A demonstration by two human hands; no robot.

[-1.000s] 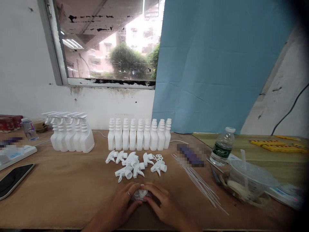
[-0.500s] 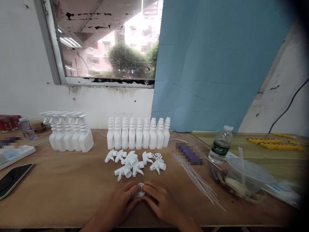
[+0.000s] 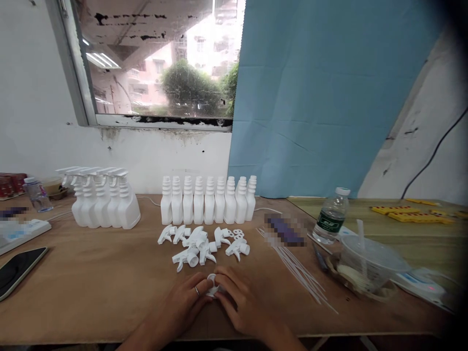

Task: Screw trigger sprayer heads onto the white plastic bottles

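A white trigger spray head (image 3: 212,287) is held between both hands near the front of the table, its round collar facing up toward me. My left hand (image 3: 185,295), with a ring on one finger, grips it from the left. My right hand (image 3: 239,297) has its fingers closed around the collar's right side, and they hide much of the part. Just beyond lie several loose trigger spray heads (image 3: 196,238) and a few small white rings (image 3: 238,233). Behind them stands a row of white bottles (image 3: 209,204) with open necks. Thin white tubes (image 3: 298,273) lie to the right.
At the left, several bottles with spray heads (image 3: 106,204) stand near a phone (image 3: 22,270) and a power strip (image 3: 25,234). On the right are a water bottle (image 3: 331,219), a lidded plastic bowl (image 3: 376,258) and a dark pen-like tool (image 3: 320,257).
The right-hand fingers have shifted up and over the collar of the spray head. The left hand keeps its hold. The whole view has shifted slightly.
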